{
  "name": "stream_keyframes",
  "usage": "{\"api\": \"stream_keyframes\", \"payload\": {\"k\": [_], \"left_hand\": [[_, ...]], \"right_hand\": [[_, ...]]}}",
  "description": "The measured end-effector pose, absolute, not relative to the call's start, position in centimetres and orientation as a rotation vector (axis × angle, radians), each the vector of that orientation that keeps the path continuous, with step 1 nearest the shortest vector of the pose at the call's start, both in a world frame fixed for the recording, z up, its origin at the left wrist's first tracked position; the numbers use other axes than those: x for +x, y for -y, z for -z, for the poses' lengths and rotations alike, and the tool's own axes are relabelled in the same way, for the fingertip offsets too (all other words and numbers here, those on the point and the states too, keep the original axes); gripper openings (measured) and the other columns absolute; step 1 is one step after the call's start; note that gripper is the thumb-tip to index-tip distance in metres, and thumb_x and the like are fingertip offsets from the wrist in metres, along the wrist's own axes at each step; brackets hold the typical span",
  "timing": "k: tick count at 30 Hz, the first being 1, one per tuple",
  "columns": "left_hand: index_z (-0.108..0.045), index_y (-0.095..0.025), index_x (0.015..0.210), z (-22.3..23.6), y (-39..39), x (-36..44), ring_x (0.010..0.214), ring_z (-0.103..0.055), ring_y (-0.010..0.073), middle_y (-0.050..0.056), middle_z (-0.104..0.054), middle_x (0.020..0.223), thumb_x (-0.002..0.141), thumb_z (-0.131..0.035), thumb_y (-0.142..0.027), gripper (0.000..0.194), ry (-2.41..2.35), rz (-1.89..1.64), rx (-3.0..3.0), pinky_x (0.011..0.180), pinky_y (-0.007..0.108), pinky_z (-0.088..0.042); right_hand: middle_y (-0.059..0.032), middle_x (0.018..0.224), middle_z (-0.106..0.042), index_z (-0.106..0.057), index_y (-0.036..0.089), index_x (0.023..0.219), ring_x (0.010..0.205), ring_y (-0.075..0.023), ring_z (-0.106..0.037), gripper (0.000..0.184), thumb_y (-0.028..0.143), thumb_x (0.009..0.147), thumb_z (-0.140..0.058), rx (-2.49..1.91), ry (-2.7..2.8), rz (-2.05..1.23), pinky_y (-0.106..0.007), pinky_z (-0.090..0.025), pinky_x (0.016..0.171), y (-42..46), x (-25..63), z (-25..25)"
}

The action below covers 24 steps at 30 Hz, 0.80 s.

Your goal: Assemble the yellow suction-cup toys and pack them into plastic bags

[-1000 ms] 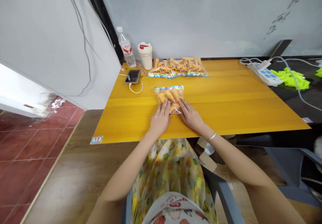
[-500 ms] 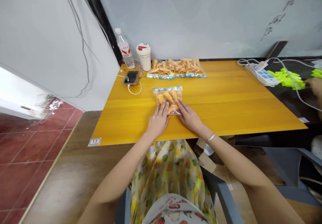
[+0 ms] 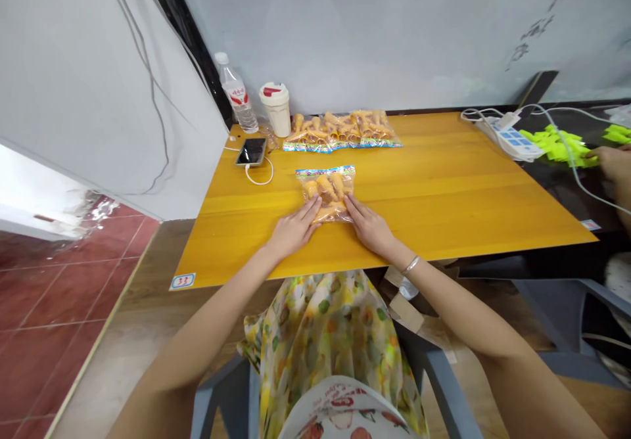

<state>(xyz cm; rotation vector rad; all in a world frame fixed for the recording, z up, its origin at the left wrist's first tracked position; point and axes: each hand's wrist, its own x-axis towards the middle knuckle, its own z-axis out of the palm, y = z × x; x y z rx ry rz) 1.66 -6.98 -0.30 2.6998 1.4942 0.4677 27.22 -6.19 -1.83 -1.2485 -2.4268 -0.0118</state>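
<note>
While the left hand (image 3: 294, 231) and the right hand (image 3: 369, 229) are laid palm-down on the tabletop (image 3: 444, 189), a clear plastic bag (image 3: 326, 192) of orange cone-shaped snacks is kept between them. The fingers are extended and held close together, with nothing pinched. The left fingertips (image 3: 314, 206) are placed at the bag's lower left corner, and the right fingertips (image 3: 349, 202) are set against its lower right edge. The bag is laid flat just ahead of the hands, with a colored printed strip along its far edge.

Farther ahead of the hands, a row of similar snack bags (image 3: 342, 133) is laid along the back of the tabletop. Ahead and to the left of the left hand, a smartphone (image 3: 252, 152) is placed with a white cable (image 3: 259, 179) attached, and behind it a plastic water bottle (image 3: 235, 94) and a white lidded cup (image 3: 275, 107) are stood upright. Far to the right of the right hand, a power strip (image 3: 513, 142) is placed at the tabletop's back corner. Beyond it, bright green pieces (image 3: 557, 146) are reached by another person's hand (image 3: 614, 163). A silver bangle (image 3: 411, 265) is worn on the right wrist, and a floral skirt (image 3: 325, 340) is seen below the hands.
</note>
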Motion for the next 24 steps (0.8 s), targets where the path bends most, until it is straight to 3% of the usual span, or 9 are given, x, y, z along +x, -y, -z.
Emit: {"api": "stream_keyframes", "payload": {"k": [6, 10, 14, 18, 24], "left_hand": [[-0.036, -0.022, 0.154, 1.4, 6.5, 0.6, 0.136, -0.054, 0.0237, 0.01, -0.046, 0.154, 0.1, -0.044, -0.038, 0.058, -1.398, -0.673, 2.696, 0.109, 0.041, -0.05], [-0.053, -0.021, 0.143, 1.5, 6.5, 0.4, 0.138, -0.051, 0.027, 0.01, -0.062, 0.139, 0.099, -0.048, -0.034, 0.046, -1.418, -0.8, 2.747, 0.12, 0.055, -0.035], [-0.06, -0.023, 0.135, 1.4, 6.7, 0.6, 0.137, -0.052, 0.031, 0.008, -0.069, 0.129, 0.098, -0.05, -0.031, 0.039, -1.49, -0.833, 2.747, 0.121, 0.067, -0.024], [-0.059, -0.023, 0.137, 1.3, 6.9, 0.8, 0.138, -0.051, 0.0308, 0.009, -0.07, 0.128, 0.098, -0.051, -0.031, 0.041, -1.503, -0.834, 2.733, 0.121, 0.067, -0.023], [-0.043, -0.019, 0.15, 0.8, 7.2, 0.8, 0.146, -0.039, 0.0303, 0.013, -0.058, 0.144, 0.098, -0.05, -0.037, 0.056, -1.477, -0.845, 2.779, 0.123, 0.062, -0.021]], "right_hand": [[-0.0126, 0.156, -0.043, -0.04, 0.016, 0.154, 0.134, -0.025, -0.054, 0.06, 0.007, 0.094, -0.037, -1.241, 2.452, -0.006, -0.041, -0.051, 0.107, 6.4, 27.6, 1.2], [-0.0089, 0.152, -0.048, -0.043, 0.021, 0.152, 0.132, -0.0235, -0.056, 0.058, 0.01, 0.095, -0.04, -1.249, 2.45, -0.008, -0.04, -0.053, 0.105, 6.6, 27.7, 0.6], [-0.0084, 0.152, -0.049, -0.045, 0.02, 0.151, 0.131, -0.0234, -0.058, 0.055, 0.011, 0.097, -0.039, -1.267, 2.44, -0.003, -0.04, -0.055, 0.104, 6.6, 27.6, 0.5], [-0.0103, 0.153, -0.047, -0.043, 0.018, 0.152, 0.132, -0.0243, -0.056, 0.057, 0.01, 0.095, -0.039, -1.254, 2.445, 0.005, -0.041, -0.054, 0.104, 6.6, 27.5, 0.8], [-0.0129, 0.154, -0.046, -0.038, 0.018, 0.155, 0.135, -0.0248, -0.053, 0.061, 0.009, 0.095, -0.039, -1.204, 2.452, -0.015, -0.043, -0.051, 0.109, 6.6, 27.7, 0.9]]}}
